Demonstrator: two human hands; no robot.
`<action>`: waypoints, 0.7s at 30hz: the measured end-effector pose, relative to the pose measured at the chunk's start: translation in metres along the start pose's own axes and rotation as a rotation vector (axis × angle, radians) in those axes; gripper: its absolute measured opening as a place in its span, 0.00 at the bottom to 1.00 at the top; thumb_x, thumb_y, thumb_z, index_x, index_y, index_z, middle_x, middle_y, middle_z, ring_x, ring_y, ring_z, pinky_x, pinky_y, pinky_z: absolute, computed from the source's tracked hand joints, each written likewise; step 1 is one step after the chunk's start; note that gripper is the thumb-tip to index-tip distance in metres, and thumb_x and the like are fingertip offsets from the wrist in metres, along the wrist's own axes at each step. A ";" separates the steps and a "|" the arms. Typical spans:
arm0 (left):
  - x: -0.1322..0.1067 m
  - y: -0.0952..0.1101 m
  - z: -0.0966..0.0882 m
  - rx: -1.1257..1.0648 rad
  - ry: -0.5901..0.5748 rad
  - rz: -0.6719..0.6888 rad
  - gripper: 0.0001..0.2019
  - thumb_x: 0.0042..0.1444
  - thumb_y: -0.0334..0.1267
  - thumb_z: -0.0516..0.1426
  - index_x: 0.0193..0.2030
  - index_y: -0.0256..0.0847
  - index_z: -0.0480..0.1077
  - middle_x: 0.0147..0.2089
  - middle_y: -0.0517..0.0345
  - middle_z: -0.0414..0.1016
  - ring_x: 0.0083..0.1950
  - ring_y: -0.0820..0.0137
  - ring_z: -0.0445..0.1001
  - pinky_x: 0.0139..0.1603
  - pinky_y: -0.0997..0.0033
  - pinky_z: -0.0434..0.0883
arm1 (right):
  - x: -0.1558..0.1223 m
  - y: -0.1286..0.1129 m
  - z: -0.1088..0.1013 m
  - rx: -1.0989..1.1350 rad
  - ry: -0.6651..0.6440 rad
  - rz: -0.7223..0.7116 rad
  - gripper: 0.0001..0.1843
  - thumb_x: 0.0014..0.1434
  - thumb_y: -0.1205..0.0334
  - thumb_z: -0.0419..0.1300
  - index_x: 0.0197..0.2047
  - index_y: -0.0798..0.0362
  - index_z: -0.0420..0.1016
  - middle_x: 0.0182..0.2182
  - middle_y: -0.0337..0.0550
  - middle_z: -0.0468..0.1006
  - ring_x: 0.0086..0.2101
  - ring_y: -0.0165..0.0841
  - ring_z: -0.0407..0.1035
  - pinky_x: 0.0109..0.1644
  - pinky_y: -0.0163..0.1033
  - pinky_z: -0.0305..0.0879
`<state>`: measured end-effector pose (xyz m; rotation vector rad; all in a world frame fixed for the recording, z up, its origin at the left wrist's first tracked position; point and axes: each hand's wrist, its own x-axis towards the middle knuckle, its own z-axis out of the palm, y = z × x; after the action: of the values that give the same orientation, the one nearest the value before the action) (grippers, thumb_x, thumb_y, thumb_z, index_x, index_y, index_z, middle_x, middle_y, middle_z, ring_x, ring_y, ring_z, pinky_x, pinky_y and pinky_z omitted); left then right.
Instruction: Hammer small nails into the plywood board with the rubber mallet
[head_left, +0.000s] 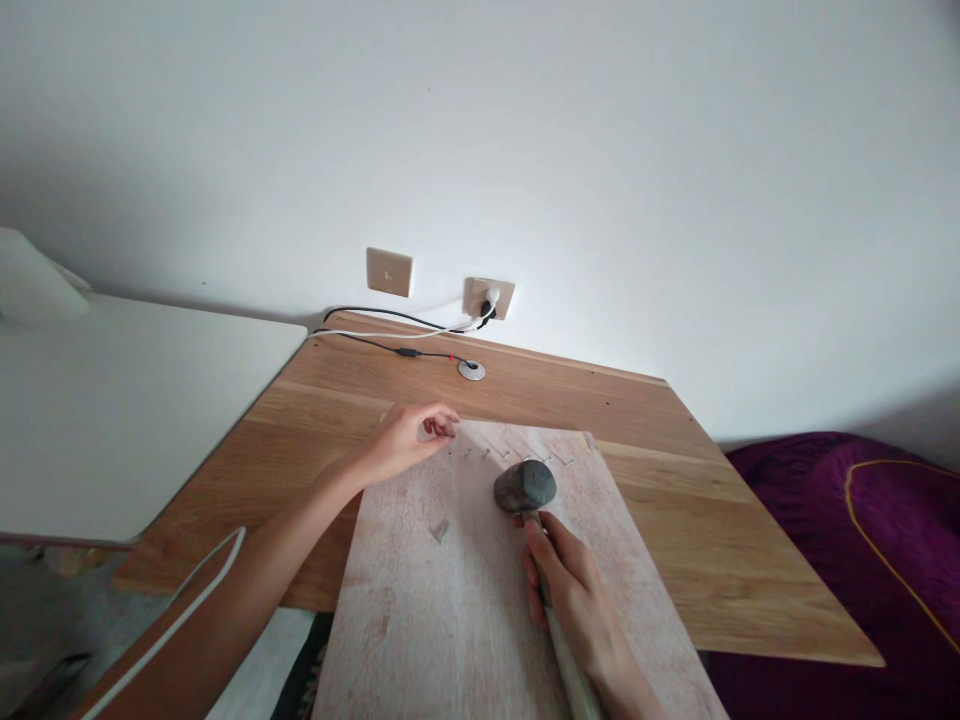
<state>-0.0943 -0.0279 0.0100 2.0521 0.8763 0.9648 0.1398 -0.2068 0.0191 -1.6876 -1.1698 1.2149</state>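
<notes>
My right hand (566,585) is wrapped round the handle of a rubber mallet (525,486), close below its dark grey head. The mallet head is over a whitish wooden board (465,600), and I cannot tell if it touches. Near the board's far edge a row of several nails (506,455) sticks up, some leaning. My left hand (420,432) is by the left end of this row at the board's far left corner. Its fingers are loosely curled with their tips apart, and nothing shows between them. A small heap of loose nails (439,531) lies on the board's left half.
The board lies on a wooden desk (720,540) against a white wall. Black and white cables (397,335) run from a wall socket (501,298) along the desk's back, past a round cable grommet (472,371). A white table (150,410) adjoins left; purple fabric (840,520) is right.
</notes>
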 end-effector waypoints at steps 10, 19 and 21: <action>-0.010 0.003 0.005 -0.049 -0.082 -0.003 0.09 0.61 0.27 0.62 0.47 0.39 0.78 0.41 0.55 0.86 0.44 0.68 0.83 0.51 0.68 0.77 | 0.001 0.005 -0.001 0.002 0.005 -0.034 0.31 0.65 0.27 0.55 0.35 0.49 0.66 0.23 0.31 0.66 0.17 0.27 0.62 0.18 0.33 0.57; -0.008 0.005 0.009 -0.003 -0.050 0.022 0.12 0.60 0.25 0.61 0.48 0.40 0.78 0.42 0.56 0.86 0.44 0.68 0.83 0.52 0.67 0.79 | -0.001 0.003 0.000 0.010 0.015 -0.026 0.32 0.64 0.25 0.56 0.33 0.48 0.65 0.21 0.31 0.64 0.17 0.27 0.60 0.17 0.33 0.55; -0.007 0.005 0.009 -0.012 -0.058 0.023 0.11 0.60 0.25 0.61 0.47 0.40 0.78 0.42 0.56 0.85 0.44 0.68 0.84 0.51 0.68 0.79 | -0.001 0.003 -0.001 0.009 0.010 -0.024 0.32 0.64 0.25 0.56 0.33 0.48 0.65 0.22 0.31 0.64 0.17 0.27 0.60 0.17 0.33 0.55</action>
<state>-0.0889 -0.0391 0.0066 2.0738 0.8163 0.9165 0.1409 -0.2091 0.0167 -1.6670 -1.1736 1.1938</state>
